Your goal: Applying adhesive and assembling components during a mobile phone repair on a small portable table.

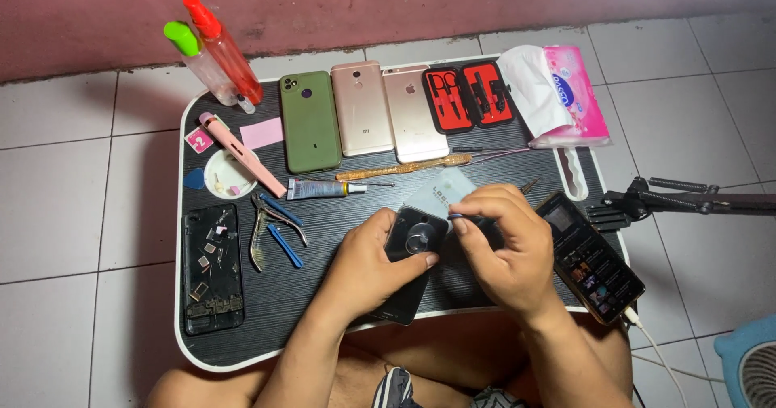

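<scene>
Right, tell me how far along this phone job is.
Done: a suction cup sits on the dark phone, which the left hand steadies. In hand: the right hand works a thin tool at its edge. Left: the phone looks still closed.

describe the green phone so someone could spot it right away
On the black lap table, look at the far edge, where three phones lie face down in a row. The green phone is the leftmost, beside the spray bottles; its two neighbours are pinkish gold.

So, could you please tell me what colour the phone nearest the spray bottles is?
The phone nearest the spray bottles is green, seen clearly in the head view.
</scene>
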